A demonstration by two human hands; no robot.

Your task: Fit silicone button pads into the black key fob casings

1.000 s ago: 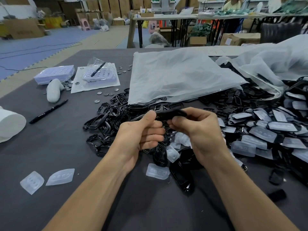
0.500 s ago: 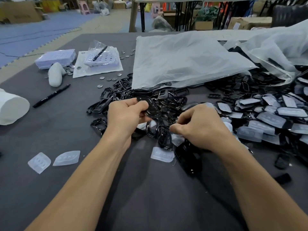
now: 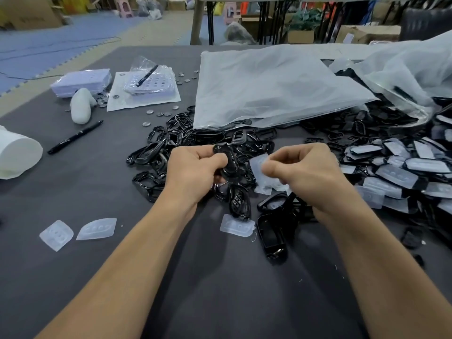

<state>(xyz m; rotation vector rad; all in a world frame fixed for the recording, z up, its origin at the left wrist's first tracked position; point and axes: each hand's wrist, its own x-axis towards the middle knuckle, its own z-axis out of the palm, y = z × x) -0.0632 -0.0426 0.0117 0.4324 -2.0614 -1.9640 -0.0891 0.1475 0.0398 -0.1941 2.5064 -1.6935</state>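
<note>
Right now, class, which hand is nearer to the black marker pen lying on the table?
Left. The left hand is right of the black marker pen, holding a black casing; the right hand is farther right, pinching a silicone pad.

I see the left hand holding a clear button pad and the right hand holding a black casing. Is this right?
Not quite: they are swapped. In the head view the left hand holds the black casing, and the right hand pinches the clear button pad.

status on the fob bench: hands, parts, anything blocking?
Left hand grips a black casing. Right hand pinches a silicone pad, not yet seated. Nothing between them; loose casings piled beneath.
</note>
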